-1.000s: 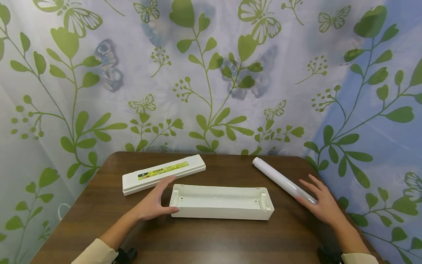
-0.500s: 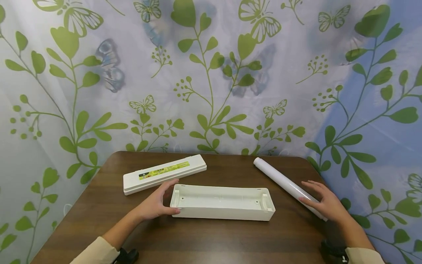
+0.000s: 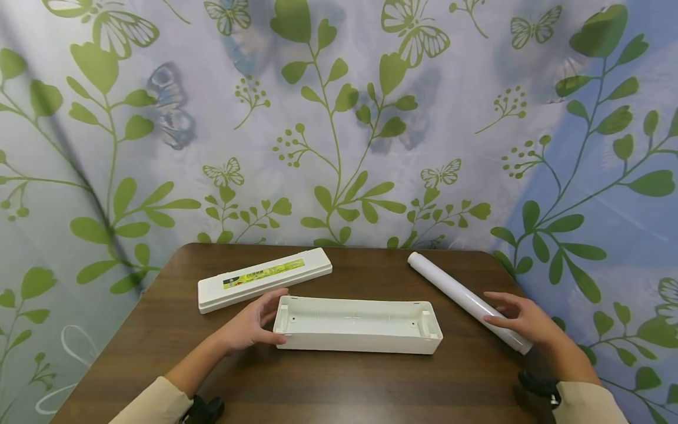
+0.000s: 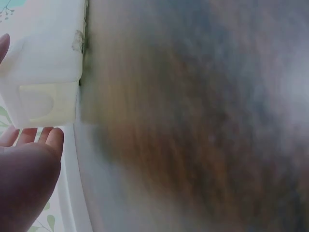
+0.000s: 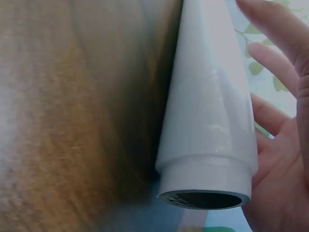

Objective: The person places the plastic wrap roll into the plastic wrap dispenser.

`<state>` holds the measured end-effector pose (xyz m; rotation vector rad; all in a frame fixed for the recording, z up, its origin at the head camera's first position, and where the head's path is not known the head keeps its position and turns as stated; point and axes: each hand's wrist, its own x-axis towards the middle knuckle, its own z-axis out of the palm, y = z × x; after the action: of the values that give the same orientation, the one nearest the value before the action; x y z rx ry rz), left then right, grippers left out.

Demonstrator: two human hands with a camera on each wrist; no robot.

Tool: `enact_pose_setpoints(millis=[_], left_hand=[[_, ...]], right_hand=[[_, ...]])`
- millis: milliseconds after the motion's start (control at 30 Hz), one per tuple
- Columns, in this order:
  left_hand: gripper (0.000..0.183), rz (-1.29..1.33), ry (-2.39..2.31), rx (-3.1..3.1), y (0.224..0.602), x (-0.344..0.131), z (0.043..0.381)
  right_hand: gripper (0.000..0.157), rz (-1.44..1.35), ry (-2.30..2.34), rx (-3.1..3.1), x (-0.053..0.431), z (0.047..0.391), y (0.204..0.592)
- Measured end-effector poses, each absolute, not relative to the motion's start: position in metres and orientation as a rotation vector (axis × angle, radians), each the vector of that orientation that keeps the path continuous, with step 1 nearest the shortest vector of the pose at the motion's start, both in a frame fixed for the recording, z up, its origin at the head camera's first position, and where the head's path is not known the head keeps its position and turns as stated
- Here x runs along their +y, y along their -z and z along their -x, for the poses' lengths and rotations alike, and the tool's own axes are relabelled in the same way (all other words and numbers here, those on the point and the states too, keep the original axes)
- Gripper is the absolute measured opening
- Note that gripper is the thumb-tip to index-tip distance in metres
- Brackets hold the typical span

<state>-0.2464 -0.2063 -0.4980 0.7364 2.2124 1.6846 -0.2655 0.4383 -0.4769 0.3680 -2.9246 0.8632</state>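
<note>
My left hand (image 3: 253,325) holds the left end of an off-white plastic tray-like box (image 3: 354,343), thumb at the front wall and fingers behind the rear corner. The box is long, lidless and hollow. In the left wrist view its end wall (image 4: 48,102) shows right above the fingertips (image 4: 56,137). At the right lies a shiny white roll of plastic wrap (image 3: 455,292), slanting toward me. Around its near end is my right hand (image 3: 527,321), loosely spread, thumb over the roll and fingers along its far side. The right wrist view shows the roll's hollow core end (image 5: 205,198).
Behind the box, to the left, lies a white lid (image 3: 212,292) with a yellow-green label. A brown wooden table (image 3: 339,388) carries everything. A curtain (image 3: 339,118) with leaves and butterflies hangs behind it.
The roll has slid slightly toward me and to the right, its near end now showing below the right hand. The right hand's fingers have drawn in; the left hand's fingers have closed on the box end.
</note>
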Motion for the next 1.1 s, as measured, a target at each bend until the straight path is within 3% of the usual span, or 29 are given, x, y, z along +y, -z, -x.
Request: enact_pose_setpoints(millis=[500, 1100], left_hand=[[0.099, -0.702, -1.683, 2.077, 0.501, -0.208, 0.263], [0.101, -0.738, -1.721, 2.030, 0.504, -0.203, 0.272]], right_hand=[[0.067, -0.522, -1.255, -2.912, 0.455, 0.296, 0.489], [0.067, -0.624, -1.245, -2.972, 0.461, 0.315, 0.488]])
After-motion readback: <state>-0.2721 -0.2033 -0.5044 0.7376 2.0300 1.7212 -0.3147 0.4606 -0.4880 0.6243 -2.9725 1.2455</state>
